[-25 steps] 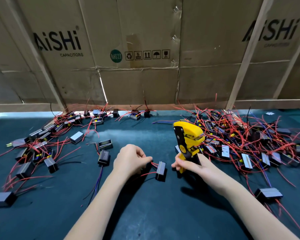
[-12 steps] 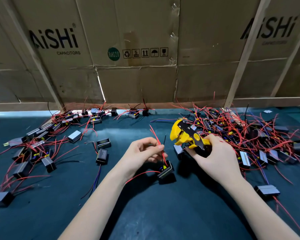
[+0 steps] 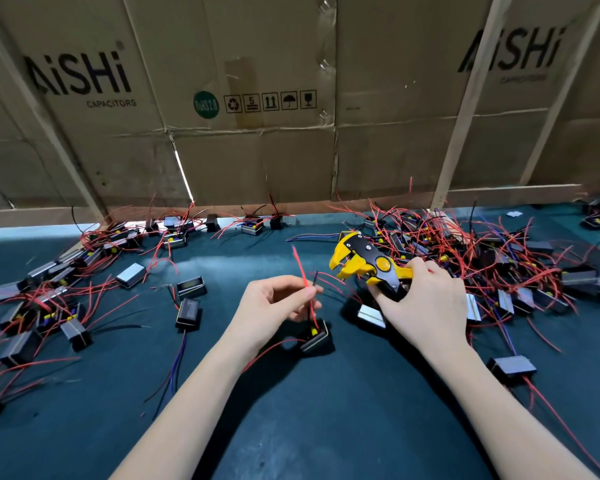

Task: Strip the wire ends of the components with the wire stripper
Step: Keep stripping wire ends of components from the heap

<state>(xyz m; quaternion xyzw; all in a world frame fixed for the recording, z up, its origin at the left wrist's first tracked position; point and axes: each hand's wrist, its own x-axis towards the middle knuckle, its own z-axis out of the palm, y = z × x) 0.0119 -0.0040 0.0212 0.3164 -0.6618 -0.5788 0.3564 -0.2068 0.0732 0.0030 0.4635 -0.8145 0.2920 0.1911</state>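
Little changed since the prior frame: red wire [image 3: 302, 268] pinched upright by left hand [image 3: 274, 303]; yellow wire stripper [image 3: 368, 263] gripped by right hand [image 3: 426, 306], jaws apart.

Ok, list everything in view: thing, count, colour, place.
stripper: one, yellow and black, in the right hand, head pointing left.
held component: one, black, on the mat under the left hand.
red wire: one, pinched upright; a black wire beside it.
left pile: many components, black and grey, red wires.
right pile: many, denser, red wires.
mat: one, dark teal.
cardboard: brown wall behind.
left hand: pinches the wires.
right hand: grips the stripper.
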